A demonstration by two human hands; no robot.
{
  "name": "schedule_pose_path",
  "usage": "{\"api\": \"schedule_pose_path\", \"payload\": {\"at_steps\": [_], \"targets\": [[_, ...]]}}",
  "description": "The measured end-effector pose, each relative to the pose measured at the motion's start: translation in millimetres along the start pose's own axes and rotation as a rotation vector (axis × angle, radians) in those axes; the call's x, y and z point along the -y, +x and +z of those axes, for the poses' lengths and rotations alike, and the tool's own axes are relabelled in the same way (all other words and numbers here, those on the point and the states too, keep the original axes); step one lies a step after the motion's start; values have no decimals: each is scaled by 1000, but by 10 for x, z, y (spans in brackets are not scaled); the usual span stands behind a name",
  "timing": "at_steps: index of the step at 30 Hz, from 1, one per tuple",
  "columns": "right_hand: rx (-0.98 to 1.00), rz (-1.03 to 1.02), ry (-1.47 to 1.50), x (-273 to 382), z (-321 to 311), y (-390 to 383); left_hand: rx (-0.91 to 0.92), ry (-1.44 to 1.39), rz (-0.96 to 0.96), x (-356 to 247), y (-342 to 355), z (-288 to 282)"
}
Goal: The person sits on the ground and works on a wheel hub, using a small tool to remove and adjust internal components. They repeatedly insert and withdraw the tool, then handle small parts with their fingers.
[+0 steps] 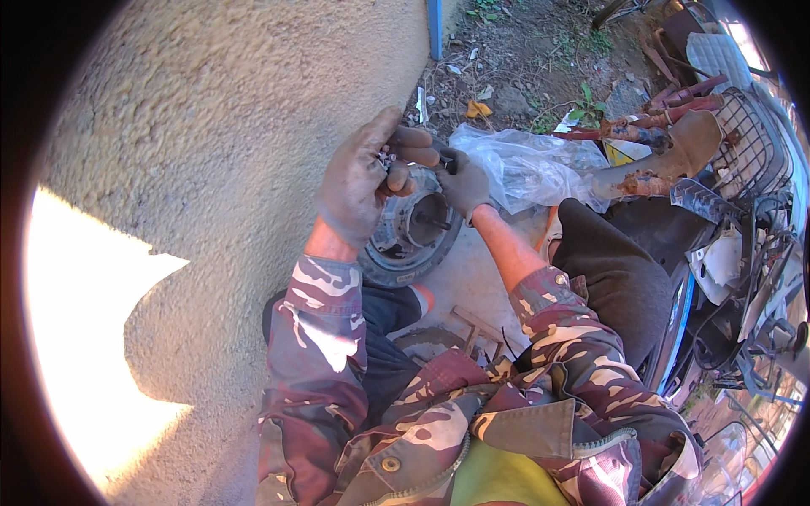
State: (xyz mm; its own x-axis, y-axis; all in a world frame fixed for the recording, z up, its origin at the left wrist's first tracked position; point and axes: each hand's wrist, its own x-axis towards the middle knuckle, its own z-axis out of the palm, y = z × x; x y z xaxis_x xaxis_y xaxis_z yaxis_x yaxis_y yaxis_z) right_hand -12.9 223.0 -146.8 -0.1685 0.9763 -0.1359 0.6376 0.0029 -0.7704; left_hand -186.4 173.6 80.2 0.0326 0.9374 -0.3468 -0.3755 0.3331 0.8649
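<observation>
My left hand (359,173), in a grey-brown work glove, is raised over the left side of a small wheel. Its fingers curl over some small shiny metal pieces (386,158), too small to name for certain. The wheel (403,274) has a dark tyre and a grey metal hub (396,223) with a short shaft sticking out of it. At the wheel's upper right edge is my right hand (466,184), gloved too. The fingers of that hand are closed near something dark, mostly hidden. Both hands hide the wheel's far part.
A rough plastered wall (202,169) rises close on the left. Clear plastic sheeting (523,164) lies beyond my right hand. To the right are rusty metal tubes (650,131), a black wire basket (751,143) and piled scrap parts. A rusty metal frame piece (477,333) lies near my legs.
</observation>
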Motion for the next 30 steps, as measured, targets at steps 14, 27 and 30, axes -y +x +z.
{"api": "schedule_pose_path", "payload": {"at_steps": [14, 27, 30], "targets": [[229, 168, 455, 60, -5, -69, 19, -7, 21, -21, -28, -44], [246, 221, 195, -35, 16, -26, 10, -10, -22, -57, -7, 3], [359, 243, 231, -76, -23, -6, 4, -12, -6, -50, -16, 7]]}}
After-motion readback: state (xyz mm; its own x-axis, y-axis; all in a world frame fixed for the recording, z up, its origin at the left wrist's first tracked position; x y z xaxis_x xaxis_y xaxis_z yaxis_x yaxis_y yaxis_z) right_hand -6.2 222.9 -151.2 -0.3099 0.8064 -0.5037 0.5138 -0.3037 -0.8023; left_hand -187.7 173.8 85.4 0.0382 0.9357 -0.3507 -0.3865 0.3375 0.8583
